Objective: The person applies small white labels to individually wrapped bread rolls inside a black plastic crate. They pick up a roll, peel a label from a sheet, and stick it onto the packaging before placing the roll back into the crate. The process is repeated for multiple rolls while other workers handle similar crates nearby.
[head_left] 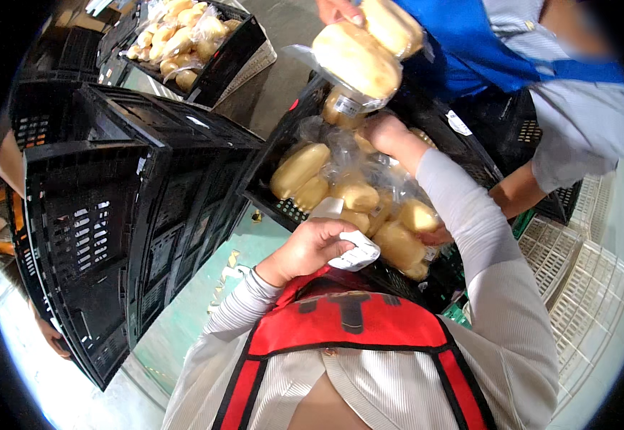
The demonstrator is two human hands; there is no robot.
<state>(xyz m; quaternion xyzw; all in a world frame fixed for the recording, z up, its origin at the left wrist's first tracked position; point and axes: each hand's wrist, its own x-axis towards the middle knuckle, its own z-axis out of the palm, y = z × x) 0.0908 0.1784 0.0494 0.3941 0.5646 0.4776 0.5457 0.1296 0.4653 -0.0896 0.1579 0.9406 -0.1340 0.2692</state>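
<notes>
My left hand (pixel 320 244) pinches a folded strip of white labels (pixel 356 251) over the near edge of a black plastic crate (pixel 274 212). The crate holds clear plastic bags of pale tan root vegetables (pixel 302 171) that look like potatoes. My right hand (pixel 386 133) reaches to the crate's far side, against a bag (pixel 339 110) bearing a white printed label. Its fingers are partly hidden, so its grip is unclear. Just above it, a co-worker's hand (pixel 339 11) holds up another bag (pixel 360 62). The co-worker's other hand (pixel 435 236) touches bags at the crate's right side.
Stacked black crates (pixel 145 215) rise on the left, with another person's hand (pixel 51 336) beside them. Further back, a black crate (pixel 220 70) of bagged vegetables rests on a white one. White mesh crates (pixel 581 285) stand at right. The co-worker in a blue apron (pixel 457 43) is opposite.
</notes>
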